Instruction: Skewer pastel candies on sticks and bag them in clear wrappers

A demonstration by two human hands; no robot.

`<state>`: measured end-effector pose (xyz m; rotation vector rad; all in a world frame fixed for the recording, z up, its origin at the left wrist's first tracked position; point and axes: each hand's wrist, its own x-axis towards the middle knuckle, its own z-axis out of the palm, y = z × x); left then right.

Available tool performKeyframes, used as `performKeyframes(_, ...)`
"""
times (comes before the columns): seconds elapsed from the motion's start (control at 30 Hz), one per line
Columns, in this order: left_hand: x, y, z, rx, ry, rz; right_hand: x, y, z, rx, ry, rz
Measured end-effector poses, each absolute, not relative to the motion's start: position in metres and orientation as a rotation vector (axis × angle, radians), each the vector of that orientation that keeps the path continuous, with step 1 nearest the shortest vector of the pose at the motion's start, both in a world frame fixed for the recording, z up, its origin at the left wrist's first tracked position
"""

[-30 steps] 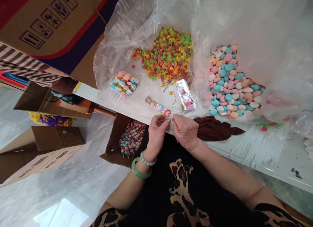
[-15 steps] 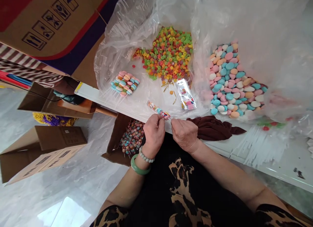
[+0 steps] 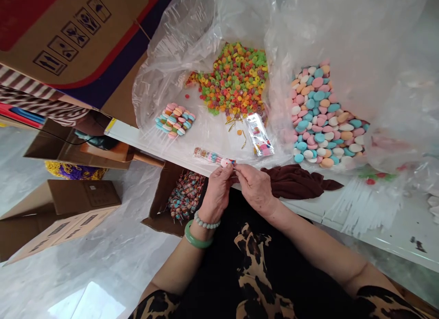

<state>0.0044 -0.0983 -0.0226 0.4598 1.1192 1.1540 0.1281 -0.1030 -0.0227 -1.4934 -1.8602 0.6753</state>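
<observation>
My left hand pinches a candy skewer in a clear printed wrapper near its lower end. The skewer lies almost level and points left over the table edge. My right hand is closed with its fingertips at the gathered end of the wrapper; a thin gold strand seems to be there, mostly hidden by the fingers. Just beyond are a stack of silvery printed wrappers and loose gold twist ties. Bare candy skewers lie in a pile to the left.
Ring gummies and pastel oval candies lie on plastic sheeting. A brown cloth and white sticks are at the right. Below the table edge, a carton holds wrapped skewers. A large printed box stands upper left.
The wrapped skewer has swung flatter, its far end moving left and slightly down. My hands have come closer together, the right fingers now meeting at the wrapper's gathered end.
</observation>
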Motion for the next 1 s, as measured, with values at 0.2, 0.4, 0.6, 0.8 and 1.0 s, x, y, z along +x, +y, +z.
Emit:
performKeyframes(0.2,0.0,-0.101,-0.028,0.749,1.498,1.267,0.126,-0.1,-0.024,-1.483,-1.759,0.943)
performKeyframes(0.4,0.002,-0.109,-0.024,1.024,1.443,0.954,0.131,-0.094,-0.033,-1.545,-1.813,0.53)
performKeyframes(0.6,-0.003,-0.098,-0.012,0.545,1.143,1.059,0.133,-0.101,-0.03,-1.505,-1.773,0.538)
performKeyframes(0.8,0.003,-0.088,-0.022,0.388,1.15,1.294,0.118,-0.112,-0.024,-1.486,-1.881,0.62)
performKeyframes(1.0,0.006,-0.088,-0.025,0.403,1.147,1.339,0.117,-0.108,-0.033,-1.549,-1.827,0.77)
